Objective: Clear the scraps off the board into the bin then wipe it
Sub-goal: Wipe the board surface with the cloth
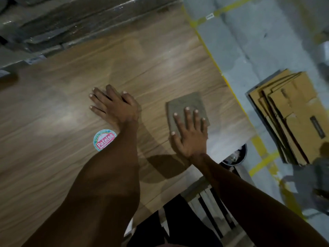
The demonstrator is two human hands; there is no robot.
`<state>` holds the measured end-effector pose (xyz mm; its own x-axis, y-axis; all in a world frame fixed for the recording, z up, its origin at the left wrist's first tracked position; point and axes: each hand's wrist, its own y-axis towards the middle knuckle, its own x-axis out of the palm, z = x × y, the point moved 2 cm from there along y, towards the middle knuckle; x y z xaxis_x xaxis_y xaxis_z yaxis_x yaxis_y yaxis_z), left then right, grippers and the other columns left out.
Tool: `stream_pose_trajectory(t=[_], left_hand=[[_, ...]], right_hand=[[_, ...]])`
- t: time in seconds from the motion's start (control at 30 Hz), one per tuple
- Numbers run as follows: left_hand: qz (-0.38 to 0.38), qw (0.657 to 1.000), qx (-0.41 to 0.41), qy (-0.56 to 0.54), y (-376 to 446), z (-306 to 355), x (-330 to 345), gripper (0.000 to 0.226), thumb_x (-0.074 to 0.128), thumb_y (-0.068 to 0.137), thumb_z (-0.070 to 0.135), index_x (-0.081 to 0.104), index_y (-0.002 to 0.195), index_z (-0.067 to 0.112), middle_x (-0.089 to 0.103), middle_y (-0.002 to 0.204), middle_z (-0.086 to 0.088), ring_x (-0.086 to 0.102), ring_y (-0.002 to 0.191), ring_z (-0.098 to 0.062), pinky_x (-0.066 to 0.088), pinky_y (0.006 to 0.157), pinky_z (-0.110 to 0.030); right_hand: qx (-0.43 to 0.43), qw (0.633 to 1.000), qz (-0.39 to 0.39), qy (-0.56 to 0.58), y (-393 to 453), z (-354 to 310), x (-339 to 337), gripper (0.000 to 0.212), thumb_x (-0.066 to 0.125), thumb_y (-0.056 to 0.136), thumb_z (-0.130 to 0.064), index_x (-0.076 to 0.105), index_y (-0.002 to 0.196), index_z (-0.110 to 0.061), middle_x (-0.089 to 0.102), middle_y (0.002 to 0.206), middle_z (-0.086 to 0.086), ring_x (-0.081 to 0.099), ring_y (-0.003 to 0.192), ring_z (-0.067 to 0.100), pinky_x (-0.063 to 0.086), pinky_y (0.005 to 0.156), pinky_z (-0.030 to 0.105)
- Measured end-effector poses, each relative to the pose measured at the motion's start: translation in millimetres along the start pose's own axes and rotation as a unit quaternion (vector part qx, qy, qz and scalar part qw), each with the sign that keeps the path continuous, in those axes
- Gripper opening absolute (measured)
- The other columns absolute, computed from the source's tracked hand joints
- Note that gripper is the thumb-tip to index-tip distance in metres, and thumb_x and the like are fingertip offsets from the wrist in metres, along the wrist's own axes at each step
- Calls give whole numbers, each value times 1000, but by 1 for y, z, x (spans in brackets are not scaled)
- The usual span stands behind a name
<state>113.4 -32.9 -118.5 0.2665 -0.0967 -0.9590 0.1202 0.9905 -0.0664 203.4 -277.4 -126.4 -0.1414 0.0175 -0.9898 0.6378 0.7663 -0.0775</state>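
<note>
Board (124,65): large wood-grain laminate panel, lying flat and filling most of the view, its right edge running diagonally past a yellow floor line. Judged stiff and heavy, not something to lift; best steadied from above with flat palms, as now. Surface looks smooth, likely slippery under a cloth, so downward pressure will matter. Pale hazy patches show in the middle; no loose scraps visible on the part in view, so the clearing step appears done and wiping is the step in hand. Wiping pad (187,108): square, grey-brown, thin, soft-looking, lying flat near the board's right edge. Right hand (191,134) spread, fingers straight, pressing down on the pad's near half. Left hand (115,106) spread flat on bare board, just beside a round sticker (104,139), bracing. Bin (236,155): dark, round, on the floor below the board's right edge, partly hidden by the right forearm; pale contents inside, too blurred to identify. Flattened cardboard boxes (292,114) lie on the floor further right.
</note>
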Motion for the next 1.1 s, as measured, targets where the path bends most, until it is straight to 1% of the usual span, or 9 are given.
stream_pose_trajectory(t=[0.07, 0.1, 0.27, 0.37, 0.5, 0.6, 0.73, 0.93, 1.1], left_hand=[[5, 1000, 3, -1, 0, 0, 0, 65, 37, 94, 47, 43, 150, 16, 24, 167, -21, 18, 156, -40, 11, 124, -60], [6, 1000, 5, 0, 0, -1, 0, 66, 37, 93, 47, 43, 150, 16, 24, 167, -20, 18, 156, -40, 10, 124, -60], [11, 999, 32, 9, -4, 0, 0, 62, 39, 90, 45, 48, 143, 15, 31, 164, -17, 21, 154, -40, 11, 123, -61], [19, 999, 28, -22, -3, -7, 0, 61, 42, 87, 42, 54, 139, 13, 41, 159, -13, 29, 152, -34, 13, 125, -53], [43, 996, 51, -55, -11, -14, 0, 55, 45, 86, 36, 59, 131, 6, 55, 144, -17, 45, 138, -37, 27, 119, -51], [22, 994, 87, -56, -34, -16, 4, 54, 46, 94, 33, 52, 144, 12, 42, 159, -13, 32, 151, -34, 15, 126, -47], [-7, 999, 50, 18, -104, -14, 11, 63, 35, 101, 39, 31, 160, 15, 21, 170, -10, 18, 157, -35, 10, 125, -54], [8, 999, 26, 36, -138, -10, 18, 69, 33, 98, 44, 28, 160, 14, 21, 170, -10, 15, 157, -34, 10, 124, -58], [20, 999, 19, 24, -138, -9, 18, 69, 36, 97, 46, 32, 159, 17, 24, 170, -8, 17, 157, -32, 11, 125, -56]], right_hand=[[-88, 996, -15, 2, -8, -2, 2, 68, 35, 100, -59, 22, 163, -37, 13, 173, 6, 8, 159, 34, 15, 124, 58], [-95, 995, -13, 9, -9, -1, 2, 68, 37, 100, -59, 23, 162, -38, 14, 173, 5, 8, 160, 33, 16, 124, 57], [-78, 997, -3, 27, -8, -1, -2, 69, 42, 98, -60, 26, 161, -40, 18, 172, 3, 13, 159, 33, 18, 123, 56], [-76, 997, -6, 32, -6, 1, -2, 69, 40, 97, -61, 25, 161, -41, 18, 172, 3, 12, 159, 32, 17, 123, 55], [-79, 996, -26, 28, -5, 1, -1, 69, 37, 98, -62, 22, 162, -41, 14, 173, 3, 8, 159, 33, 13, 124, 55], [-82, 995, -28, 45, -4, 2, -3, 70, 37, 98, -62, 20, 162, -41, 8, 174, 6, 5, 160, 34, 11, 125, 56], [-33, 998, -27, 56, -7, 0, -6, 71, 42, 97, -62, 21, 162, -42, 3, 173, 15, 2, 159, 38, 9, 124, 54], [4, 998, -11, 66, -10, 0, -7, 68, 39, 100, -60, 22, 162, -38, 8, 172, 17, 7, 158, 39, 10, 125, 55], [-158, 986, -3, 45, -37, 23, 0, 66, 44, 100, -58, 29, 161, -38, 13, 172, 16, 9, 159, 38, 14, 125, 54]])
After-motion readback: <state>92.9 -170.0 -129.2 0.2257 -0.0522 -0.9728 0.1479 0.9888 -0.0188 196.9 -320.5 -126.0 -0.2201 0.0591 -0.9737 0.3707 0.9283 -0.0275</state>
